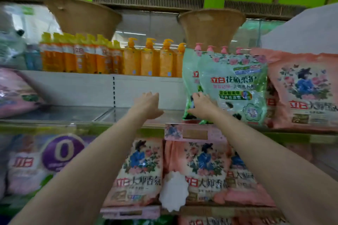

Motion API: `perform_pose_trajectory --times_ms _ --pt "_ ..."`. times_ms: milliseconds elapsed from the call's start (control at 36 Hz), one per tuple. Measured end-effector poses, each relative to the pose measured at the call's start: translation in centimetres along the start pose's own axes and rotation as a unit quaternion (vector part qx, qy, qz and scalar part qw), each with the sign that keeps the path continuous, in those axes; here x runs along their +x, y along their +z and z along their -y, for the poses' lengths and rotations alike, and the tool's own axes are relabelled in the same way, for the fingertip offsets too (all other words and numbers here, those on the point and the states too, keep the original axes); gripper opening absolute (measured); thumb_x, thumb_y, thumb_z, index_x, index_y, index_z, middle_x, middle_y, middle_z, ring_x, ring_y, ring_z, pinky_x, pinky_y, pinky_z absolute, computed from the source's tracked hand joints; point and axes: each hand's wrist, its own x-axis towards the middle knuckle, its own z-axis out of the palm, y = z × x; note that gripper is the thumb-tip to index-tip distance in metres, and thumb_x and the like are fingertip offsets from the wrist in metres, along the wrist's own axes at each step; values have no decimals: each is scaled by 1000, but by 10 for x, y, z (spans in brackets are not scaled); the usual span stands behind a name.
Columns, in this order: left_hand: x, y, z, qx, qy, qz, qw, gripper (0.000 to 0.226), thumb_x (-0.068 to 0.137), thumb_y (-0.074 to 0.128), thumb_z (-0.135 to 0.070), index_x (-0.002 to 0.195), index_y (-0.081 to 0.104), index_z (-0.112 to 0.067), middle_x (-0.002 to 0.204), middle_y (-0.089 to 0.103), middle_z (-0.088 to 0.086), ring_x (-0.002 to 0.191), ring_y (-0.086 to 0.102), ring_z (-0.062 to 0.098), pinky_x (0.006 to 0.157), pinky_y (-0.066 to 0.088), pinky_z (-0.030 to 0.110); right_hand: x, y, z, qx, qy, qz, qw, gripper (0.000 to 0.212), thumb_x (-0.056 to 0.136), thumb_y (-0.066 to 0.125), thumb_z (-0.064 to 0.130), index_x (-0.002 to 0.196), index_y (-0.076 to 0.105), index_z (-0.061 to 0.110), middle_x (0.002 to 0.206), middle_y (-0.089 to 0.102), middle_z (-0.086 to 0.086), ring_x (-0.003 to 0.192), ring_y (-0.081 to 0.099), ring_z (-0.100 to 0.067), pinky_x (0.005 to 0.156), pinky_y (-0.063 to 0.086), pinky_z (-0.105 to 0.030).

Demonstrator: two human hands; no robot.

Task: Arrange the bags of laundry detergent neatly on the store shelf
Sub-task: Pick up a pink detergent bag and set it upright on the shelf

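Head view shows the right hand (202, 105) pressing flat on the green detergent bag (236, 87) at three o'clock, left hand (149, 105) spread empty; the upright bag could topple.

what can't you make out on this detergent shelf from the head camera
- Right hand fingertips: pressed against the green detergent bags, so the grip cannot be told.
- Rear green bag: mostly covered by the front one.
- Pink detergent bag: cut off by the right edge.
- Pink pump bottles: only the tops show above the green bags.
- Orange bottles: labels blurred, unreadable.
- Left hand: palm hidden; only its back shows.
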Motion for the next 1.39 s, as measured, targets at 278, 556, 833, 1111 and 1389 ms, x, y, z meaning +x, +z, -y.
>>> perform_pose_trajectory --times_ms 278,556,833,1111,1389 --pt "-66 -29 122 22 -99 -4 995 54 88 56 -45 130 43 -14 129 50 12 119 49 32 96 45 44 -10 5 125 -13 -102 23 994 60 91 56 40 139 33 12 145 34 -12 134 29 -33 107 32 -49" --pt "-148 -56 231 55 -179 -27 982 54 83 60 -46 123 48 -11 127 54 15 118 51 34 94 46 43 -27 17 262 33 -194 18 980 58 91 56 42 138 35 15 143 38 -10 132 35 -31 103 34 -50" --pt "-203 -65 315 57 -257 -18 964 49 82 59 -44 120 52 -14 127 55 12 119 51 31 95 42 40 -36 44 365 71 -278 30 957 63 87 60 41 139 35 16 144 38 -8 132 34 -30 106 35 -51" --pt "-212 -56 368 67 -300 -11 951 51 82 57 -46 118 49 -11 121 54 14 114 52 34 93 43 43 -11 63 429 79 -323 24 943 62 88 58 36 140 34 12 142 39 -13 132 35 -32 106 36 -49" --pt "-177 -54 420 97 -332 -28 938 54 85 56 -52 116 50 -9 122 54 13 115 52 33 88 44 41 47 75 479 89 -363 26 927 65 86 59 42 138 34 12 140 41 -14 129 40 -32 104 39 -44"
